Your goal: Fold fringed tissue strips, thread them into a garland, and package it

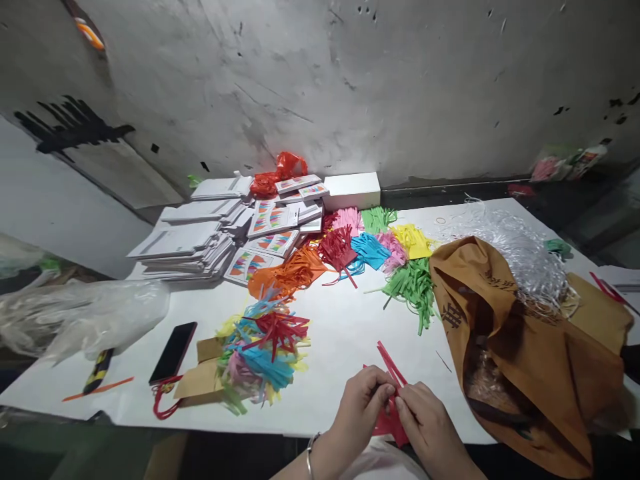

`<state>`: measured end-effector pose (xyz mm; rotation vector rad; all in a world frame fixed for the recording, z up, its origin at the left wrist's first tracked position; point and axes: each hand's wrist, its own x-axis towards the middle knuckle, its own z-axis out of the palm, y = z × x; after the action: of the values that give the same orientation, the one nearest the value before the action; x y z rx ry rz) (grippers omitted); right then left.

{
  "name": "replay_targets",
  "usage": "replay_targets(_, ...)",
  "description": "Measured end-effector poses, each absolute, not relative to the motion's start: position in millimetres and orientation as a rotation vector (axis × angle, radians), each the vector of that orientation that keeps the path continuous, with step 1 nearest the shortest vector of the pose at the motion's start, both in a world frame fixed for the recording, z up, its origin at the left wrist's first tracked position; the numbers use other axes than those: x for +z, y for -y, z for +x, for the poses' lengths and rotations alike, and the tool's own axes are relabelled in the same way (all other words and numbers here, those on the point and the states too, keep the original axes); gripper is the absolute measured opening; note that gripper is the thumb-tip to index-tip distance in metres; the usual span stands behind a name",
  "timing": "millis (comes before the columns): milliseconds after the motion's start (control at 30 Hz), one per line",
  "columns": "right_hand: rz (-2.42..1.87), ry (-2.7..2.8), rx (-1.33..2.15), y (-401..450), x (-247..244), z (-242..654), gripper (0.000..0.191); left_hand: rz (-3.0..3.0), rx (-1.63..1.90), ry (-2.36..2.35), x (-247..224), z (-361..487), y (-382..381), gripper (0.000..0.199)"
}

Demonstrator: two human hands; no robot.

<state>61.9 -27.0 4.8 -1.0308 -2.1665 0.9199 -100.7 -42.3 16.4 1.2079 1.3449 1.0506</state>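
Nearest: left hand (367, 400) and right hand (425, 417), side by side at the table's (345, 333) near edge. Left thumb and fingers pinch the red tissue-paper fringe (391, 363); right thumb and fingers pinch it just beside. Strips stick up past the fingertips, wider red sheet hangs below, between the hands; exact fold hidden. Likely step: separating or twisting strips. To do it well: light pinch, pull along the strip, not across, since thin paper probably tears; one hand should anchor while the other works; keep cut ends even and loose strips out of the grip.

Left of the hands: mixed-colour tassel bundle (265, 353) on the table, well apart. Right: brown cloth bag (480, 280), better kept clear of the strips. Farther: green fringe bunch (413, 290), orange fringe bunch (295, 270), then printed packets (273, 219) near the wall.
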Motion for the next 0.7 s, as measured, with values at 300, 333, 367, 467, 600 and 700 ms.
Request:
replay_targets(300,-1.004,2.227,0.893,29.6,5.0,42.0,0.031,1.159,1.057,-1.353,8.9,-118.5,54.4,0.019)
replay_targets(333,-1.009,2.249,0.866,29.1,5.5,41.0,0.031,1.149,1.060,-1.345,8.1,-119.3,54.6,0.019)
replay_targets(367,-1.029,2.254,0.863,28.8,5.7,40.2,0.031,1.142,1.061,-1.338,7.6,-120.1,54.5,0.019)
replay_targets(467,-1.092,2.210,0.930,29.6,4.2,38.5,0.031,1.139,1.053,-1.360,8.6,-122.5,53.4,0.020)
replay_targets(600,-1.072,2.135,0.992,31.3,-0.6,40.7,0.026,1.126,1.020,-1.404,12.6,-122.9,52.1,0.019)
replay_targets(700,-1.108,2.107,1.040,29.3,-1.1,43.0,0.023,1.020,1.029,-1.349,12.6,-121.2,51.5,0.023)
